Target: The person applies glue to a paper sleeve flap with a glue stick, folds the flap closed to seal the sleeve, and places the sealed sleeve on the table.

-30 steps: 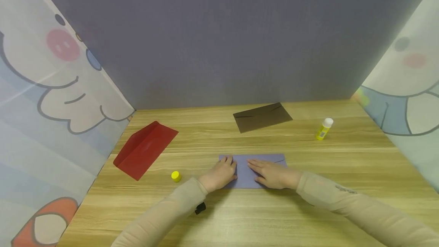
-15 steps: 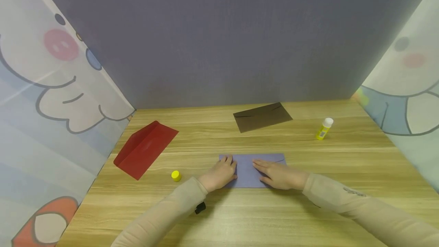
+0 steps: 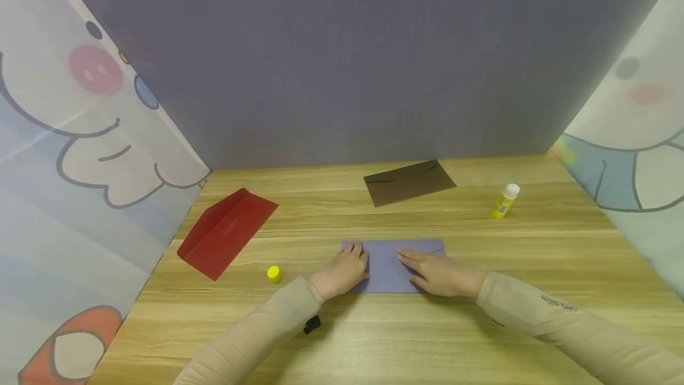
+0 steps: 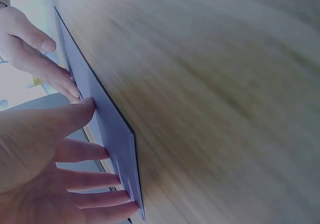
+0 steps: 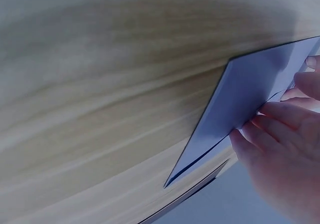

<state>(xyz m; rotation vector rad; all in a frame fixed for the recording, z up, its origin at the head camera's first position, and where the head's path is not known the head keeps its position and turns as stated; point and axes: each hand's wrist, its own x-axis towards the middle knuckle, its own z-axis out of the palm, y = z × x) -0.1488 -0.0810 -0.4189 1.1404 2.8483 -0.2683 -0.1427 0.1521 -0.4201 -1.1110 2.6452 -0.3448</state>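
Observation:
A purple envelope lies flat on the wooden table, its flap folded down. My left hand rests on its left end. In the left wrist view, the left hand's thumb and spread fingertips touch the envelope and grip nothing. My right hand lies on the right half, fingers pointing left along the flap. In the right wrist view, the right hand has its extended fingertips on the flap's edge, and part of the flap line near the corner shows a thin dark gap.
A red envelope with its flap raised lies at the left. Near it stands a small yellow cap. Farther back lies a dark brown envelope. At the right a yellow glue stick with a white end stands upright. A grey panel borders the table's back.
My right hand has slid a short way to the right over the purple envelope. My left hand and the envelope have stayed in place.

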